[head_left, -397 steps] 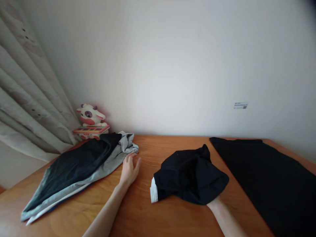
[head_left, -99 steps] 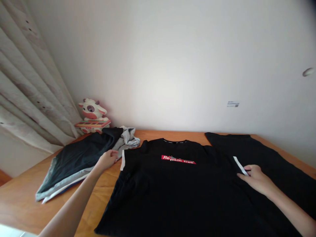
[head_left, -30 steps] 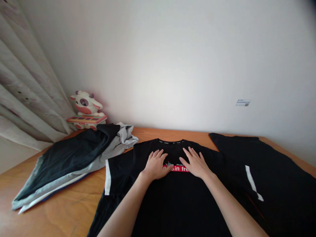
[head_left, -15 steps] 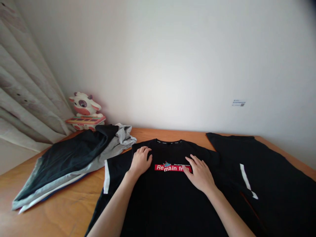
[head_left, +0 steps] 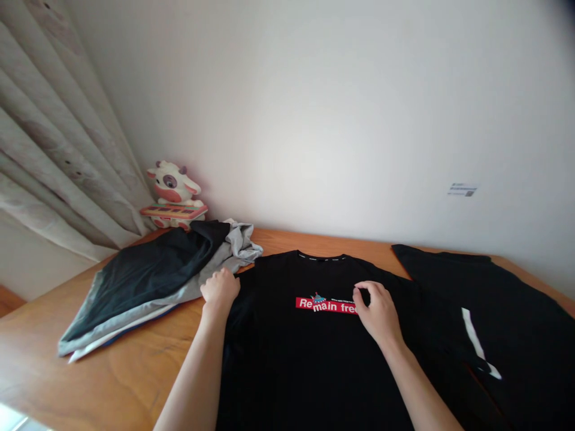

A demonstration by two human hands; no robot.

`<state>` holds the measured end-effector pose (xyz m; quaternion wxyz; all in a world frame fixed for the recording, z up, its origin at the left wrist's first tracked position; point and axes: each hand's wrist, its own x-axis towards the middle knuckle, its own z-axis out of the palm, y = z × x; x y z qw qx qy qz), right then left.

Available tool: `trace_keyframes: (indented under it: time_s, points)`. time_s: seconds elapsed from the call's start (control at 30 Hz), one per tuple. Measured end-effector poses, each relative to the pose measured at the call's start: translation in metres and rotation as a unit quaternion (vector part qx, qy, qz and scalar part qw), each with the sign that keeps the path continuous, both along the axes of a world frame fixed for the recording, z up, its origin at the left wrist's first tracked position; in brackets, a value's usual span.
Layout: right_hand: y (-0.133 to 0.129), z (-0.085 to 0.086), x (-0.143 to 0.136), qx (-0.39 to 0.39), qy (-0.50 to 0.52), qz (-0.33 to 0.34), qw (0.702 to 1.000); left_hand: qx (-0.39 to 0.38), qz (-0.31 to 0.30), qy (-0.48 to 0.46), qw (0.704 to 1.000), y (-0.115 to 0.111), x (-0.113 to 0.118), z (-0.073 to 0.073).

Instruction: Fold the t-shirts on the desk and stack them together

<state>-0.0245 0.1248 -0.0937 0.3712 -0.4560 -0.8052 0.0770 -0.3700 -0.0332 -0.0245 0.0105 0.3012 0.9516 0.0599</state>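
A black T-shirt (head_left: 309,365) lies front up on the wooden table, its neckline towards the wall. Across its chest runs a red strip print (head_left: 326,306) reading "Remain free" with a small flying saucer. My left hand (head_left: 221,287) is closed at the sleeve on the left side of the shirt; its fingertips are hidden, and the white sleeve band there is out of sight. Over the right end of the print, my right hand (head_left: 380,311) is curled, thumb and fingertips close together, with black fabric showing through the loop. I see no cloth lifted in it.
Stacked dark and grey garments (head_left: 148,278) lie on the left of the table (head_left: 121,383). Behind them stands a cow toy with a keyboard (head_left: 175,191), near a curtain (head_left: 58,137). Another black garment (head_left: 516,311) lies at right. A label (head_left: 462,190) is on the wall.
My left hand has moved left from the shirt's chest to its sleeve and closed. My right hand's spread fingers have curled in. The whole view has shifted slightly.
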Motion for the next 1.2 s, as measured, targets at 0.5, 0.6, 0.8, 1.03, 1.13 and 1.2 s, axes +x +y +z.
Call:
trace_keyframes:
  time_s: [0.5,0.6,0.8,1.03,1.13,1.2]
  points:
    - [-0.1,0.039,-0.063,-0.432,0.259,0.302,0.81,0.375,-0.271,-0.559,0.688,0.02,0.072,0.046]
    - [-0.109,0.033,-0.074,-0.516,0.303,0.282,0.75,0.357,-0.273,-0.627,0.637,0.021,0.072,0.042]
    - [-0.1,0.009,-0.077,-0.5,0.349,0.183,0.771,0.291,-0.214,-0.27,0.893,0.029,0.036,0.008]
    - [-0.103,0.021,-0.069,-0.438,0.275,0.244,0.82,0.169,-0.202,-0.103,0.959,0.038,0.039,-0.028]
    - [-0.103,0.025,-0.069,-0.452,0.255,0.249,0.818,0.152,-0.197,-0.072,0.966,0.038,0.039,-0.03]
    - [-0.103,0.029,-0.069,-0.462,0.245,0.242,0.817,0.153,-0.193,-0.055,0.968,0.037,0.039,-0.029]
